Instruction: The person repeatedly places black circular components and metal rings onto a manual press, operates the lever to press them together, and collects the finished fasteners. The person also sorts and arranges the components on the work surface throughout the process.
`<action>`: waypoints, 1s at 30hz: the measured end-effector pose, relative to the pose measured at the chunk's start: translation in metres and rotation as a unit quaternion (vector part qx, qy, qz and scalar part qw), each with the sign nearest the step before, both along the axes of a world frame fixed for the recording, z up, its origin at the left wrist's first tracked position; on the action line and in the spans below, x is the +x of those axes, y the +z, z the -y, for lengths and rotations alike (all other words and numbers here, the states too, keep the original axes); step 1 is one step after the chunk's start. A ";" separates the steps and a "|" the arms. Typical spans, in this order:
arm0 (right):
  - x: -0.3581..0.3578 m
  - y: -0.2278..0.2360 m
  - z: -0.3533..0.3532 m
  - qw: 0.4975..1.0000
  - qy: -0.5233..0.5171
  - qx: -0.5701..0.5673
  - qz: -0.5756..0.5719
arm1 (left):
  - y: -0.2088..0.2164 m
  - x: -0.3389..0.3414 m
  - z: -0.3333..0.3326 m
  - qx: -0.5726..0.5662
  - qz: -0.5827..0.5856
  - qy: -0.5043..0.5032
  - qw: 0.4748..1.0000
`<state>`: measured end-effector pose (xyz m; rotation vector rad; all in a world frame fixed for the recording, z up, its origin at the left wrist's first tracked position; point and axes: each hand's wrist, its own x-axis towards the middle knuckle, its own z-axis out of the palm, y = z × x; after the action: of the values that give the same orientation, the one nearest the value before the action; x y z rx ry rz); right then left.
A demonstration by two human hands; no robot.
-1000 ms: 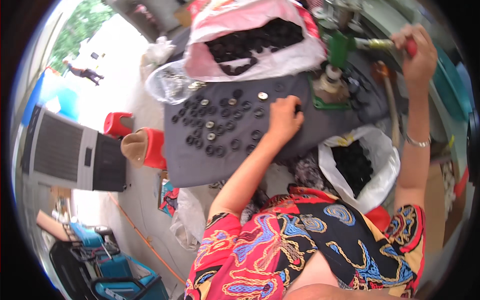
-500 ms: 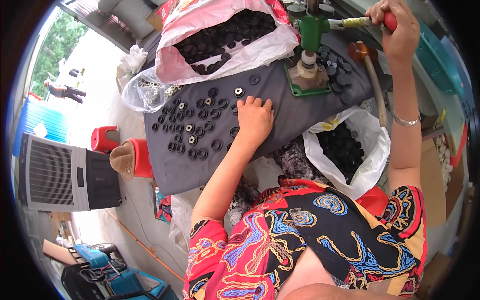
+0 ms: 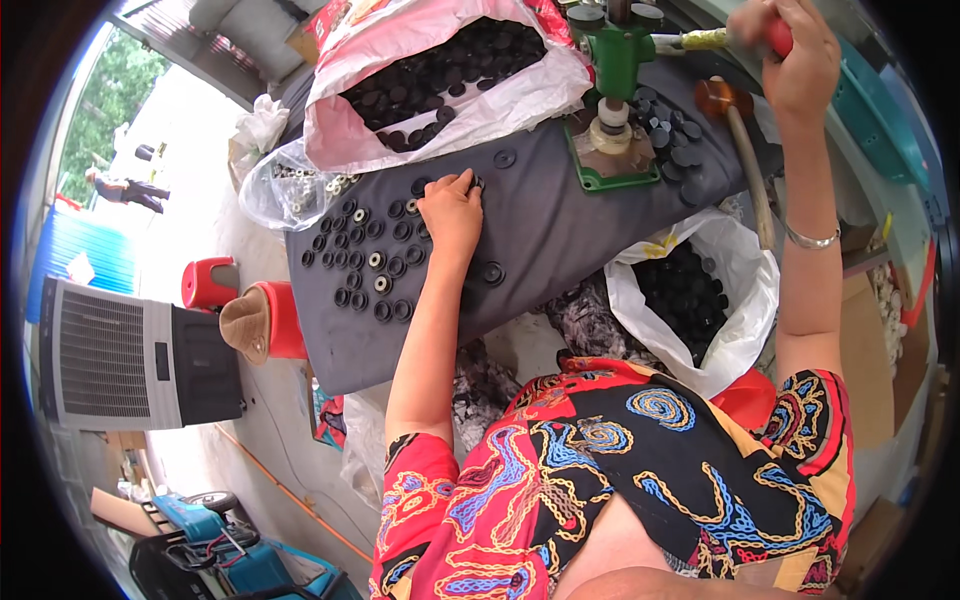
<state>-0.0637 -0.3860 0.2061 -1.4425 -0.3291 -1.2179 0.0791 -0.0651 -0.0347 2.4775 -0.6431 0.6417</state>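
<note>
The left hand (image 3: 452,212) has moved to a black ring (image 3: 479,184) at 12 o'clock, pinch unclear, the right hand (image 3: 808,75) clasps the red knob (image 3: 780,37) near 2 o'clock, and 4 other rings (image 3: 382,285) look filled, most bare.

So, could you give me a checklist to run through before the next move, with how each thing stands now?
1. Left hand clear of the green metal press: ok, it is over the small black rings on the grey cloth.
2. Right hand closed round the red ball knob: ok.
3. Ring in the left hand: cannot tell, the fingers hide it.
4. Part in place under the press's white round tip: cannot tell, too small.
5. Amber-headed mallet with wooden handle apart from the press: ok.
</note>
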 end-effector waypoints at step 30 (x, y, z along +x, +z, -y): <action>0.021 0.017 0.015 0.998 0.001 0.042 -0.056 | 0.045 -0.042 0.147 -0.149 -0.067 -0.161 0.973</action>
<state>-0.0426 -0.4007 0.2227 -1.4310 -0.2000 -1.1305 0.0373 -0.2122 0.0104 2.0590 -0.8081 0.4080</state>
